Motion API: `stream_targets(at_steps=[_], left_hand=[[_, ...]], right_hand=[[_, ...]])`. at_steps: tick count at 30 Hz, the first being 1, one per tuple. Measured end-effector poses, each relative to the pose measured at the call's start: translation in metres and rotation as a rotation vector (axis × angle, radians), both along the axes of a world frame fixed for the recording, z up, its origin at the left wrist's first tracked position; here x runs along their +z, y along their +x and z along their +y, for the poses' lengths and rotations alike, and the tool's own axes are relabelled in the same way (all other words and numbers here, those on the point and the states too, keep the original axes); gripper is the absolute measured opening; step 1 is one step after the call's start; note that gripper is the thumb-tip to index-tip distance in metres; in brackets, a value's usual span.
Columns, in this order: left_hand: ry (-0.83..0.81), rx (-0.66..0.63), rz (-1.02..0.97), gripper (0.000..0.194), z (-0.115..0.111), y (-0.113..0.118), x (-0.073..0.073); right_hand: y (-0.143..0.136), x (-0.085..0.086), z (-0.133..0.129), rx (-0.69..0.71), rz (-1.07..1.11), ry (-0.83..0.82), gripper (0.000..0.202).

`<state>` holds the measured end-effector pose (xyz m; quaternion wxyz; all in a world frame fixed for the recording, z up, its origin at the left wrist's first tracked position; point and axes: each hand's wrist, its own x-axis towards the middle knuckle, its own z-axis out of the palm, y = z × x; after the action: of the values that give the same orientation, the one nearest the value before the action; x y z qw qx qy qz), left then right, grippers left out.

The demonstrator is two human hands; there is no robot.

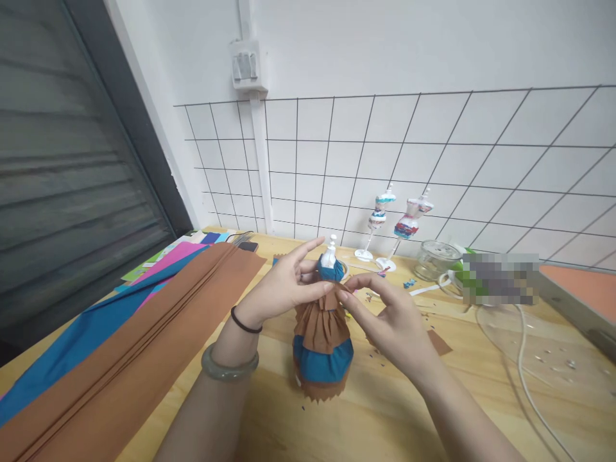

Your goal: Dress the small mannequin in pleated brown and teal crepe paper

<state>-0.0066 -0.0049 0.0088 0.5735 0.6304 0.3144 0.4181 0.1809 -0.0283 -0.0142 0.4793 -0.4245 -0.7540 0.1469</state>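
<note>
A miniature dress form [329, 259] stands upright on the table, wearing a gathered dress [323, 359] of brown and blue layers with a zigzag hem. My left hand [282, 285] grips the form at its bodice. Its thumb presses on the brown front, the index finger sticks out past the neck, and the other fingers are partly hidden behind. At the right side of the waist, my right hand [382, 305] pinches the edge of a brown piece [341, 289] between thumb and index finger. Whether the material is paper or cloth I cannot tell.
Long brown sheets [158, 340] and blue sheets [86, 333] lie along the left. Two small dress forms [380, 215] stand by the grid wall. A glass jar [437, 256], a white cord [522, 366], a brown scrap [439, 342] and tiny offcuts lie at right.
</note>
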Motion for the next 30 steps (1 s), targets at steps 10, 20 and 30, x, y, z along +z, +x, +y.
stream_targets(at_steps=[10,20,30], left_hand=[[0.019,0.001,0.046,0.088,0.000,-0.003,0.002],[0.077,-0.042,0.040,0.081,0.003,-0.009,-0.001],[0.080,-0.067,0.064,0.080,0.001,-0.010,-0.002]], right_hand=[[0.000,0.008,-0.011,0.146,0.018,-0.131,0.025],[0.003,0.008,-0.008,0.198,-0.039,-0.122,0.016],[0.007,0.015,-0.011,0.197,-0.052,-0.071,0.025]])
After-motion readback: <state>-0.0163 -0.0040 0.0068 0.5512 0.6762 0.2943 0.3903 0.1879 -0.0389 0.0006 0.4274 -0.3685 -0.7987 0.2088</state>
